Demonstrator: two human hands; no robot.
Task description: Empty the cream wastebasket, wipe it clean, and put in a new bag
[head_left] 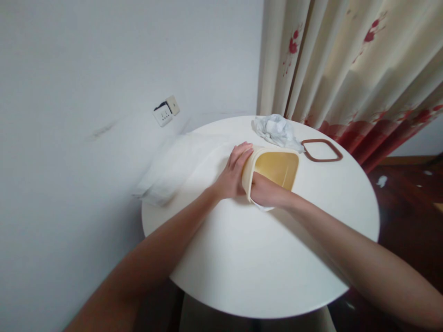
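Note:
A cream bin [276, 167] lies tipped on the white table, its mouth turned toward me. My left hand [235, 171] is closed around its outer left side, fingers bent over the wall. Into the mouth reaches my right hand [262, 189]; its fingers are hidden inside, so what they hold, if anything, does not show. A bit of white material [263, 207] peeks out under the bin's lower rim, below my right wrist. Behind the bin rests a crumpled whitish plastic bag [278, 130]. Right of that lies a brown rounded-square ring [321, 160].
The round white table [263, 272] stands against a wall with a socket [162, 115]. A flat, translucent white plastic sheet or bag [180, 166] spreads over its left side. Floral curtains [346, 69] hang behind, and white scraps [381, 181] lie on the dark floor.

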